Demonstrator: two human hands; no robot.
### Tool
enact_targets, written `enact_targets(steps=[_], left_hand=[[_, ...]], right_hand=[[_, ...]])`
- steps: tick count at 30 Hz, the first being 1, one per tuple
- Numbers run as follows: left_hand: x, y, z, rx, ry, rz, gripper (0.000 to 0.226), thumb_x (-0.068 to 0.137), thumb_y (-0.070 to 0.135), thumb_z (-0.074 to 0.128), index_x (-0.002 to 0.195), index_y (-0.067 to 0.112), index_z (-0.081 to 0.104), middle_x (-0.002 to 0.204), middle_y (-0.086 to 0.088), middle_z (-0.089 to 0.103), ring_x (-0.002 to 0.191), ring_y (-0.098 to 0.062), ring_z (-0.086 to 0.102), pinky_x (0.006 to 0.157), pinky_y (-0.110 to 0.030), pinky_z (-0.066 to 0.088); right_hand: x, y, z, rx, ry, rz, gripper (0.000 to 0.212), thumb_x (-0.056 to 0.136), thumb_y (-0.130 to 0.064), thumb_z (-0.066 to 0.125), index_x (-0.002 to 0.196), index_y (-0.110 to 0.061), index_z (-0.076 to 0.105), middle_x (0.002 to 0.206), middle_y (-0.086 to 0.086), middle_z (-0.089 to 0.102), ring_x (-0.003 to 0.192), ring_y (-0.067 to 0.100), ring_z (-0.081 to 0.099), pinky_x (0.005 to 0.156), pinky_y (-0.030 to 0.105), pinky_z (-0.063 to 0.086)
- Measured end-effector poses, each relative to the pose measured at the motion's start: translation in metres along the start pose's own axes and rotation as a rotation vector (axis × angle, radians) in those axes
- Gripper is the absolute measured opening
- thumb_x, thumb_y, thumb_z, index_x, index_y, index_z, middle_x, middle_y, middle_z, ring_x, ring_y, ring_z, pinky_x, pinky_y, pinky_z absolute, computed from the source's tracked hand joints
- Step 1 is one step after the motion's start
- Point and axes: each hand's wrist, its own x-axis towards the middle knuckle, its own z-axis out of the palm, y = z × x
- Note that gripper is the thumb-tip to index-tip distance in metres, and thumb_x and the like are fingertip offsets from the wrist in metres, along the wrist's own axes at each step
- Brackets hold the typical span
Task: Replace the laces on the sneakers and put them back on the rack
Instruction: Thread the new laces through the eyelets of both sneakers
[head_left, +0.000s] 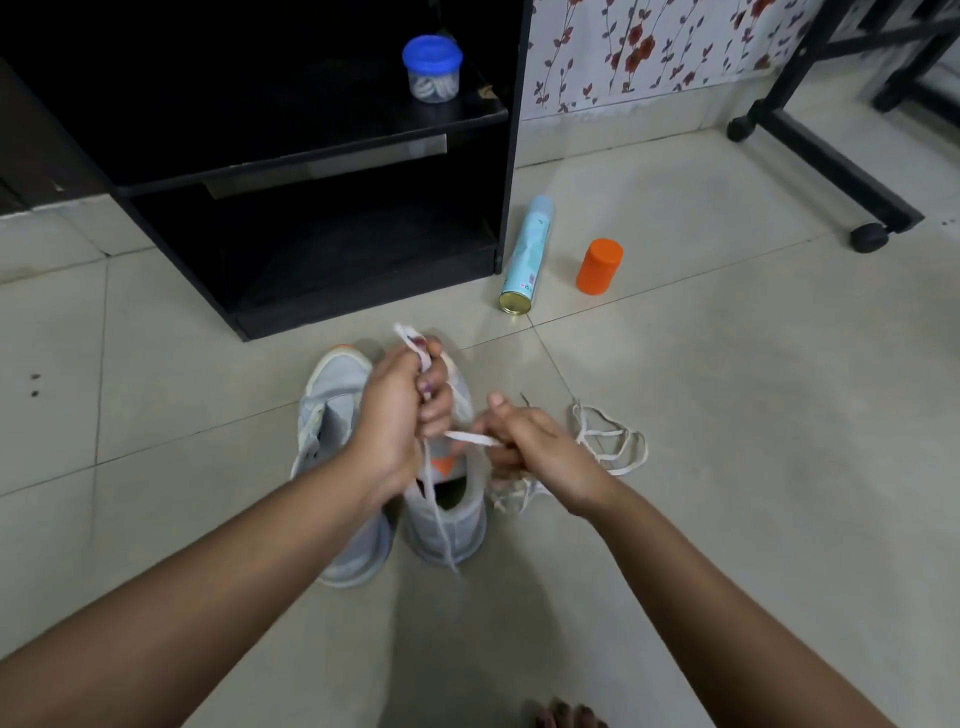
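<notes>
At the bottom edge, bare toes (569, 717) are seen on the tiled floor (753, 493). Two bare forearms are stretched forward over a pair of grey sneakers (332, 410), which are set side by side on the floor, toes pointing away, directly beneath the hands. The left hand (395, 410) is closed in a fist around a white lace (475, 438). One end is poking out above the fist, and a strand is hanging down over the opening of the right-hand sneaker. A short, taut stretch of the same lace is pinched by the right hand (535, 449), its fingers curled, just right of the sneakers. A loose lace (615, 441) is lying in loops on the floor, just beside the right hand. Farther off, a pale blue spray can (527, 254) is lying on its side near an upright orange container (599, 266). Beyond these, a black rack (322, 291) is standing against the wall, and a blue-lidded jar (432, 67) is placed on its upper shelf.
</notes>
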Motion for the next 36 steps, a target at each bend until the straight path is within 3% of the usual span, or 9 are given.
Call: enact_targets(steps=[3,8,12,15,18,22,28,33,36], left_hand=[[0.007,0.007,-0.025,0.33,0.023,0.141,0.035,0.104,0.019,0.029,0.077,0.013,0.05,0.046,0.012,0.035,0.034,-0.001,0.024,0.034,-0.011,0.02],[0.012,0.001,-0.071,0.811,0.16,0.363,0.051,0.104,0.036,0.033,0.076,0.008,0.065,0.059,-0.011,0.057,0.053,-0.016,0.051,0.058,-0.028,0.041],[0.014,0.005,-0.084,1.268,0.144,0.473,0.025,0.1,0.029,0.046,0.099,0.02,0.069,0.094,0.003,0.069,0.088,-0.017,0.064,0.076,-0.033,0.049],[0.005,0.0,-0.058,1.02,-0.208,0.305,0.035,0.095,0.029,0.055,0.13,0.028,0.054,0.115,0.022,0.062,0.111,0.0,0.057,0.094,-0.025,0.047],[-0.008,-0.006,-0.025,0.733,-0.359,0.054,0.022,0.1,0.02,0.044,0.118,0.021,0.056,0.071,0.025,0.065,0.061,0.011,0.058,0.058,-0.003,0.041],[-0.002,-0.003,-0.031,0.553,-0.066,-0.065,0.036,0.101,0.032,0.044,0.068,0.02,0.052,0.051,0.008,0.042,0.035,-0.001,0.023,0.034,-0.014,0.019],[0.011,0.001,-0.064,0.052,0.387,-0.077,0.036,0.094,0.034,0.057,0.065,0.021,0.039,0.046,0.009,0.031,0.036,-0.005,0.025,0.035,-0.017,0.023],[0.013,0.014,-0.062,-0.293,0.297,-0.06,0.033,0.097,0.036,0.051,0.072,0.015,0.058,0.065,0.002,0.064,0.063,-0.012,0.066,0.06,-0.022,0.055],[0.012,0.02,-0.059,-0.373,0.23,-0.07,0.053,0.099,0.034,0.046,0.047,0.02,0.042,0.039,0.007,0.037,0.035,-0.008,0.043,0.037,-0.017,0.039]], right_hand=[[-0.002,0.011,-0.018,0.116,0.211,0.11,0.047,0.099,-0.034,0.048,0.06,-0.013,0.061,0.049,-0.002,0.028,0.042,0.011,0.025,0.044,0.021,0.024],[-0.006,0.044,-0.069,-0.716,0.467,0.182,0.045,0.098,-0.042,0.045,0.064,-0.016,0.06,0.052,-0.013,0.057,0.054,0.009,0.05,0.05,0.026,0.033],[-0.005,0.039,-0.062,-0.751,0.448,0.172,0.039,0.097,-0.037,0.046,0.064,-0.018,0.055,0.06,-0.005,0.058,0.064,0.018,0.055,0.059,0.031,0.039],[-0.004,0.0,-0.023,-0.171,0.22,-0.029,0.022,0.099,-0.018,0.049,0.082,-0.02,0.062,0.072,-0.003,0.056,0.069,0.011,0.053,0.064,0.021,0.043],[0.002,-0.024,-0.002,0.059,0.131,-0.181,0.013,0.099,-0.01,0.049,0.092,-0.019,0.056,0.073,0.003,0.054,0.062,0.01,0.051,0.061,0.02,0.042],[0.008,-0.014,-0.019,-0.045,0.244,-0.083,0.016,0.098,-0.015,0.051,0.088,-0.01,0.063,0.056,-0.005,0.041,0.051,0.01,0.037,0.057,0.029,0.037],[0.002,0.031,-0.049,0.145,0.136,0.208,0.026,0.093,-0.027,0.059,0.074,-0.009,0.061,0.059,0.0,0.034,0.053,0.013,0.033,0.06,0.026,0.045],[0.003,0.038,-0.053,0.309,0.201,0.208,0.035,0.099,-0.03,0.047,0.068,-0.015,0.048,0.06,-0.003,0.017,0.053,0.012,0.015,0.045,0.02,0.024],[0.009,0.033,-0.049,0.272,0.275,0.181,0.038,0.099,-0.029,0.047,0.065,-0.013,0.051,0.055,-0.005,0.019,0.048,0.01,0.012,0.042,0.02,0.013]])
